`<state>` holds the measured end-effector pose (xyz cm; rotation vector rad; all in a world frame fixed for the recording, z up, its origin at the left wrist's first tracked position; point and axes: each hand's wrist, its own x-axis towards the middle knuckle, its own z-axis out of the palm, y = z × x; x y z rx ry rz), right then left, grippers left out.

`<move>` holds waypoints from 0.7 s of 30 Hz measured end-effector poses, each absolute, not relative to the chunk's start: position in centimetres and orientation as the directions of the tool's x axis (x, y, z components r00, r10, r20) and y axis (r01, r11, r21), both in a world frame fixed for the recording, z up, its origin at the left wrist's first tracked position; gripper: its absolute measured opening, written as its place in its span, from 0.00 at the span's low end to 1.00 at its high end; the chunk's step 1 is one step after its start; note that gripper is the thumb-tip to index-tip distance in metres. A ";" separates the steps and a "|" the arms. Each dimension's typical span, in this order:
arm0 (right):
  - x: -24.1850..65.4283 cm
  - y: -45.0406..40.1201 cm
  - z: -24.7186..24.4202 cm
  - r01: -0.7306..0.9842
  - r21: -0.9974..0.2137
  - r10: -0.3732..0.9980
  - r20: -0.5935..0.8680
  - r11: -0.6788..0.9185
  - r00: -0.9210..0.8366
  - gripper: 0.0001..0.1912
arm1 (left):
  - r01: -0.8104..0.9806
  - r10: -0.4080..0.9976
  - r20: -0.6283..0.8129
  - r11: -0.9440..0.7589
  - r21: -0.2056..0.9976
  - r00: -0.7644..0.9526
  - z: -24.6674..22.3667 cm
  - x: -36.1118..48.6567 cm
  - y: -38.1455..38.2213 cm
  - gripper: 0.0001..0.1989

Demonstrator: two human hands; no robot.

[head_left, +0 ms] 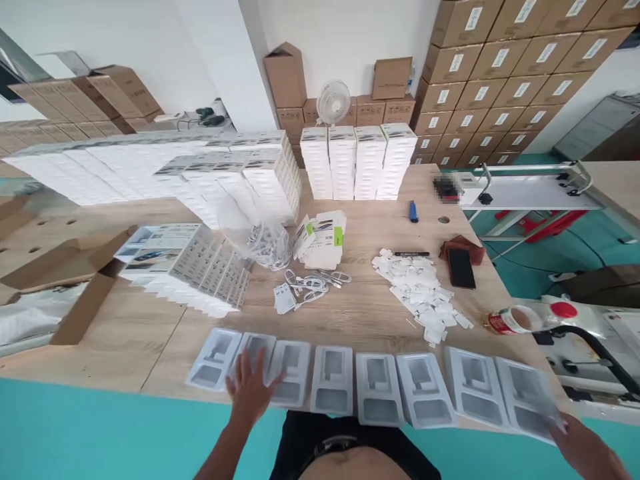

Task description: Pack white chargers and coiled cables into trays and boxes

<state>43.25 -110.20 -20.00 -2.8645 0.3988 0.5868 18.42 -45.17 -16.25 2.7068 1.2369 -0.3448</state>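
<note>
Several pale plastic insert trays point(331, 401) with moulded compartments lie in a row along the near table edge. Over the left part of the row is my left hand point(249, 388), its fingers spread across the second tray point(259, 345) and reaching the third tray point(293, 383). At the far right end, my right hand point(583, 440) pinches the lower right corner of the last tray point(525, 390), which is slightly blurred. Beyond the row lie white coiled cables point(313, 287), a pile of small white paper pieces point(417, 290) and a stack of printed cards point(323, 243).
Stacked white boxes point(357, 163) stand at the back, with another stack point(200, 263) at left. An open carton point(85, 313) sits far left. A black phone point(461, 268), a marker point(412, 253), a blue tool point(413, 211) and a plastic bottle point(530, 319) are at right.
</note>
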 end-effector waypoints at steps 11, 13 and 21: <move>43.6 -108.4 -19.2 -0.281 -0.121 -0.192 -0.480 -0.952 0.856 0.26 | 0.375 0.382 0.025 -0.915 0.148 0.924 -17.2 20.3 -46.7 0.29; 43.7 -108.1 -19.1 -0.278 -0.112 -0.194 -0.475 -0.954 0.858 0.26 | 0.042 0.039 -0.020 -0.976 0.212 0.999 -17.1 23.1 -51.9 0.29; 44.1 -106.7 -18.0 -0.247 -0.102 -0.174 -0.462 -0.964 0.869 0.25 | -0.564 -0.690 -0.062 -0.637 0.525 0.721 -15.4 32.9 -64.4 0.36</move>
